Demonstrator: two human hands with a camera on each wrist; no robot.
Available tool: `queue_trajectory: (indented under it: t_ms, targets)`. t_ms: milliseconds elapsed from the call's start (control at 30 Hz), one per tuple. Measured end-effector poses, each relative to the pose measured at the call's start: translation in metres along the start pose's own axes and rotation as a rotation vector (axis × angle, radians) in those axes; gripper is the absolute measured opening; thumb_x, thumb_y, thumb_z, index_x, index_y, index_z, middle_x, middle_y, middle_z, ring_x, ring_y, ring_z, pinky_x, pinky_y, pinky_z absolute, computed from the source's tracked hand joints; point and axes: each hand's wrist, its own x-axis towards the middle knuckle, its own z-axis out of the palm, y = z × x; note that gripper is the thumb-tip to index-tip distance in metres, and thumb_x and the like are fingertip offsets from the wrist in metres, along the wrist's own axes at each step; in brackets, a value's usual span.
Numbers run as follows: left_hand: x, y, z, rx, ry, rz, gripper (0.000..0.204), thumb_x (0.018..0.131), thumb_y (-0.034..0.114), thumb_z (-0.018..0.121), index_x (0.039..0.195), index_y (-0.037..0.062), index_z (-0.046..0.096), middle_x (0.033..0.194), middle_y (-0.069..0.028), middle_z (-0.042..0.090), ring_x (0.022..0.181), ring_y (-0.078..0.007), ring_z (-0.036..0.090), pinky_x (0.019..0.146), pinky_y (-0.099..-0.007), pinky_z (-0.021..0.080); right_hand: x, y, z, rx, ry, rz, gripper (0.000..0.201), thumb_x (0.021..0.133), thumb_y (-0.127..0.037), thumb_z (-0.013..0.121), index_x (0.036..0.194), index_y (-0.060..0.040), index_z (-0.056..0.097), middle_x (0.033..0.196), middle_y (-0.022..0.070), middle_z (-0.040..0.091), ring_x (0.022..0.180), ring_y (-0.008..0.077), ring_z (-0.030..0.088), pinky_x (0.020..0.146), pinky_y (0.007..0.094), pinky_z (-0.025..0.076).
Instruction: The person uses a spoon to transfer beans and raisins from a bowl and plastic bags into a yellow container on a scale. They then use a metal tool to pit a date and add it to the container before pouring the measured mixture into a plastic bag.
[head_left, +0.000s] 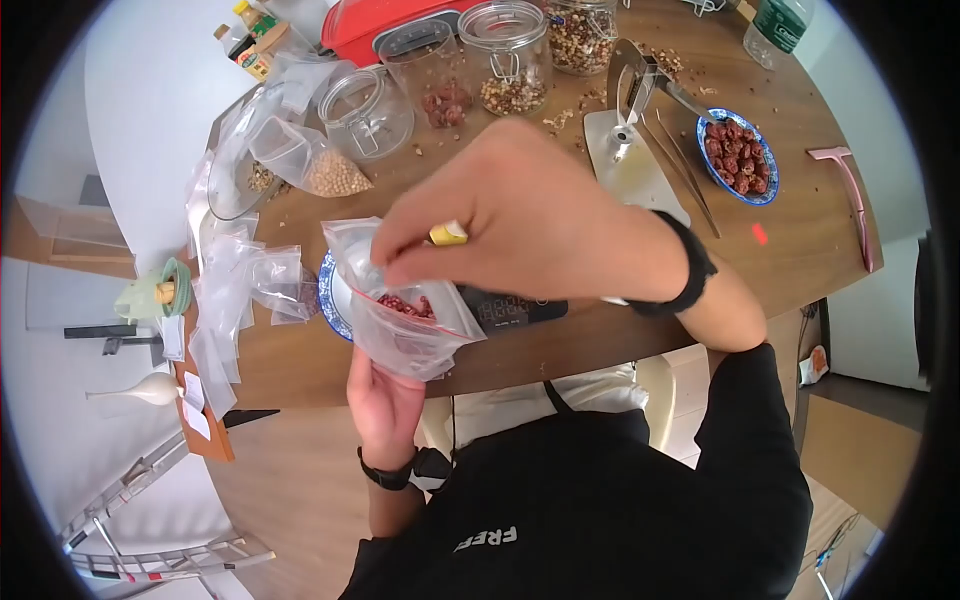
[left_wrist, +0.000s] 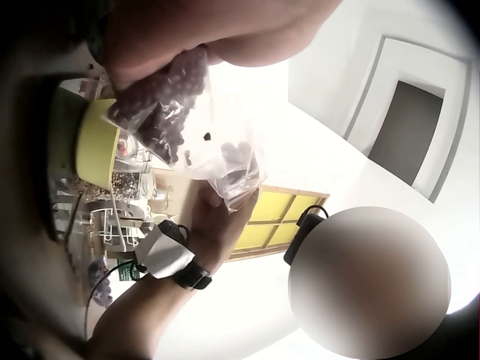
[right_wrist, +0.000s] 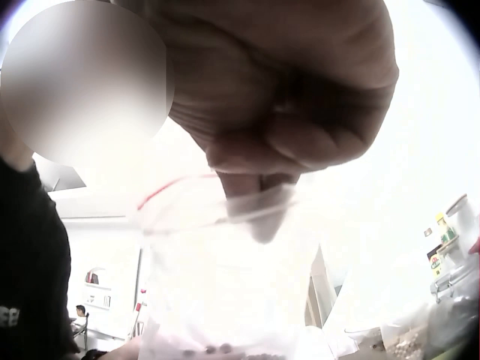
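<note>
A clear zip bag (head_left: 415,330) with a red line along its mouth holds small dark red beans (head_left: 408,306). My left hand (head_left: 388,400) grips its lower part from below, fingers hidden behind the plastic. Fingers of my right hand (head_left: 530,215) pinch the bag's upper edge, and the right wrist view shows their fingertips (right_wrist: 262,217) through the film. A small yellow piece (head_left: 448,233) shows beside the right hand's fingers. Behind the bag is a blue-and-white bowl (head_left: 330,300), mostly covered. A black digital scale (head_left: 515,308) lies right of the bag.
Glass jars (head_left: 505,60) and a bag of pale beans (head_left: 335,172) stand behind the hands. A bowl of red dates (head_left: 740,157), tongs (head_left: 690,180) and a pink razor-shaped tool (head_left: 855,205) lie right. Empty-looking plastic bags (head_left: 215,330) line the left edge.
</note>
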Motion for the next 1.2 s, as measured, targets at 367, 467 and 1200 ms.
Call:
queue_trajectory:
  t_ms: [367,467,1200]
  targets:
    - [-0.016,0.002,-0.025,-0.036,-0.002,-0.001,0.050,0.108,0.028,0.039,0.150,0.0019,0.037,0.149,-0.0137,0.047,0.135,-0.0316,0.048,0.113,-0.0506,0.038,-0.012,0.054,-0.017,-0.632,-0.099,0.092,0.012,0.080,-0.017,0.072,0.086,-0.0071,0.077,0.077,0.0121,0.071,0.075,0.0321,0.068,0.071,0.0412,0.054]
    - [-0.018,0.000,-0.028,-0.052,0.020,-0.003,0.050,0.107,0.027,0.039,0.150,0.0024,0.037,0.149,-0.0135,0.047,0.135,-0.0312,0.048,0.113,-0.0505,0.039,-0.012,0.052,-0.018,-0.668,-0.193,0.131,0.013,0.079,-0.017,0.071,0.084,-0.0060,0.077,0.075,0.0128,0.069,0.077,0.0326,0.067,0.070,0.0422,0.053]
    - [-0.015,-0.011,-0.012,0.006,0.210,-0.040,0.047,0.105,0.033,0.049,0.143,0.0053,0.046,0.134,-0.0161,0.058,0.118,-0.0350,0.058,0.093,-0.0507,0.051,-0.016,0.057,-0.003,-0.513,-0.268,0.133,0.019,0.086,-0.021,0.067,0.088,-0.0030,0.074,0.076,0.0164,0.068,0.077,0.0344,0.066,0.072,0.0414,0.052]
